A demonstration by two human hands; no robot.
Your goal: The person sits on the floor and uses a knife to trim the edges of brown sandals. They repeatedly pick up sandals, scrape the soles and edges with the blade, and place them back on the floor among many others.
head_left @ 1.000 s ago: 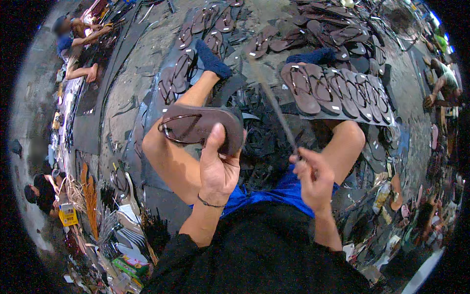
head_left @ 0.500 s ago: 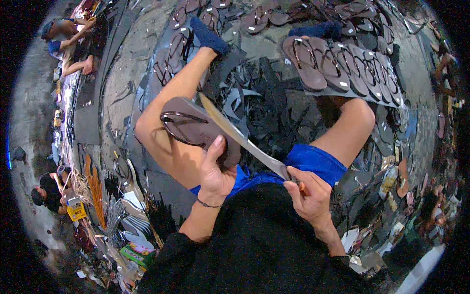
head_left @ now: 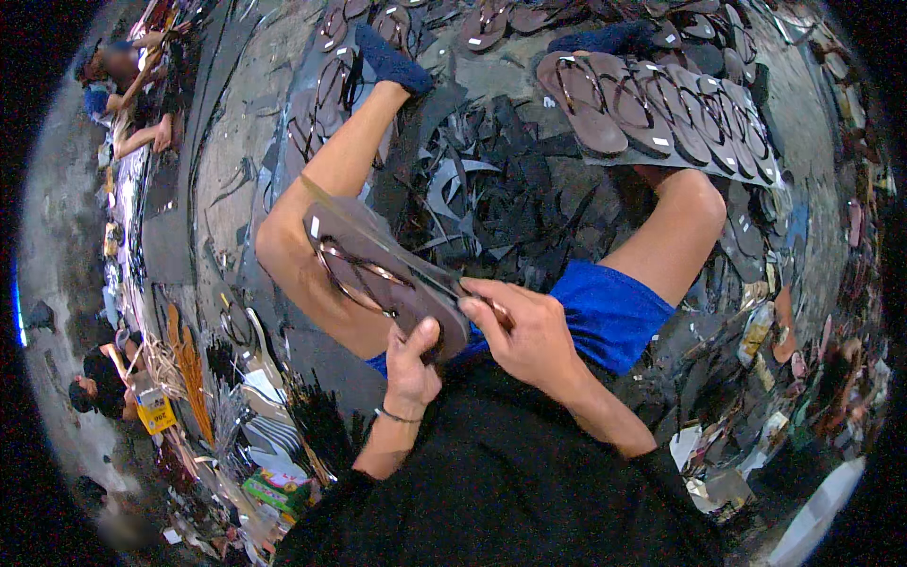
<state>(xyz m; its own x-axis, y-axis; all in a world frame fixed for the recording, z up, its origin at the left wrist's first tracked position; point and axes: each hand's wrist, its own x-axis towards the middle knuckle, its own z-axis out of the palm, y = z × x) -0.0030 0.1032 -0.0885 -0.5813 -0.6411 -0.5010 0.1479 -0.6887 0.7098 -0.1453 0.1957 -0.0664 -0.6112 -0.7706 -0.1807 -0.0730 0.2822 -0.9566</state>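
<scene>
My left hand (head_left: pixel 413 373) is closed around the heel end of a brown flip-flop (head_left: pixel 416 300), thumb on top of the footbed. Its shiny dark straps face up, and a small white label shows near the toe. In my right hand (head_left: pixel 529 331) is the handle of a long knife (head_left: pixel 427 268). The thin blade runs along the sole's right edge toward the toe, and its tip sticks out past it. Whether the blade bites into the rubber I cannot tell. Both hands are over my lap, between my bent knees.
Dark rubber offcuts (head_left: pixel 463 194) lie heaped between my legs. Rows of flip-flops (head_left: pixel 652 113) rest on a sheet at the upper right, others at the upper left (head_left: pixel 326 104). Far left are other people (head_left: pixel 123 99), a yellow box (head_left: pixel 153 413) and a green packet (head_left: pixel 276 488).
My right hand has moved left and up, bringing the knife from above the flip-flop to along its right edge. The flip-flop has tilted, its toe now showing the white label.
</scene>
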